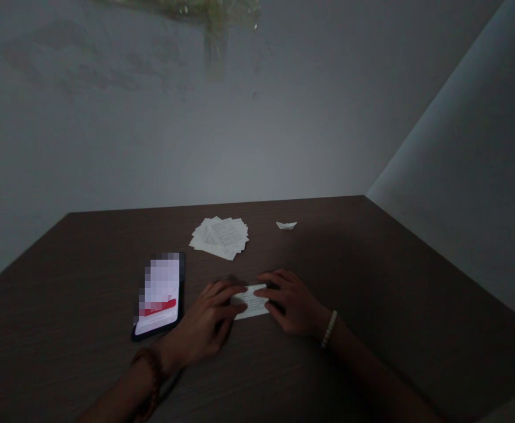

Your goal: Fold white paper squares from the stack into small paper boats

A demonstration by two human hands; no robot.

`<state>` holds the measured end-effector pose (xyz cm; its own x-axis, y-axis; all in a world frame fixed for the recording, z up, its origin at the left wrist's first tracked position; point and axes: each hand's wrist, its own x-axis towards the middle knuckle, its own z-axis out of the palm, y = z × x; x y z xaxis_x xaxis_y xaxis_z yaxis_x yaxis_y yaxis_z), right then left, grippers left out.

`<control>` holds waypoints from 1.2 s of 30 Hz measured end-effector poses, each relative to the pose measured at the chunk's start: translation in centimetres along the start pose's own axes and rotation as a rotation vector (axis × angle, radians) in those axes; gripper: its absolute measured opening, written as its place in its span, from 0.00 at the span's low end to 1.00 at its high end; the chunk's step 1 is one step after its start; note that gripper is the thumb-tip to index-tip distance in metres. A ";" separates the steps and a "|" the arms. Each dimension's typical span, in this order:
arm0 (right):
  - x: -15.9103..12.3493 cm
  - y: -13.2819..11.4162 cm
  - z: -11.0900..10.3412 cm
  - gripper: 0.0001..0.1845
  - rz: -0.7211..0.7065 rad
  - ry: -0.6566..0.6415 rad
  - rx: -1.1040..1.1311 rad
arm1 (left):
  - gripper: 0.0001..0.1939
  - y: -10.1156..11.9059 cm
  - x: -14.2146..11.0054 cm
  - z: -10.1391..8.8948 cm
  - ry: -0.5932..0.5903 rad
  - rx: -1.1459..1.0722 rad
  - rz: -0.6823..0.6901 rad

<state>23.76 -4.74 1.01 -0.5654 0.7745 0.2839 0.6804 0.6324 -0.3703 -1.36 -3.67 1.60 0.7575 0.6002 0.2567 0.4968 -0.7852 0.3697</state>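
A small folded sheet of printed white paper (252,303) lies flat on the dark brown table (372,282) in front of me. My left hand (206,323) rests on its left end, fingers stretched out and pressing down. My right hand (290,299) covers its right end, fingers flat on the paper. A bead bracelet circles each wrist.
A fanned stack of printed paper slips (219,236) lies farther back. A small folded paper boat (286,225) sits to its right. A phone (160,295) with a lit screen lies left of my hands. Grey walls close the table's back and right sides.
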 end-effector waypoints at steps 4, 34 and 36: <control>0.2 -0.2 -0.1 0.24 -0.003 -0.051 -0.035 | 0.20 -0.2 -0.3 0.2 -0.009 0.038 0.024; -0.3 -0.1 -0.3 0.22 0.144 -0.019 -0.128 | 0.20 0.2 0.0 -0.1 -0.015 0.026 -0.050; -0.2 -0.2 -0.4 0.22 0.113 -0.027 -0.130 | 0.20 0.2 -0.1 0.0 -0.008 0.015 -0.047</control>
<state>23.89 -5.04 1.38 -0.4934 0.8409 0.2224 0.7935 0.5399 -0.2808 -1.32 -3.85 1.62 0.7365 0.6354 0.2320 0.5384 -0.7583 0.3674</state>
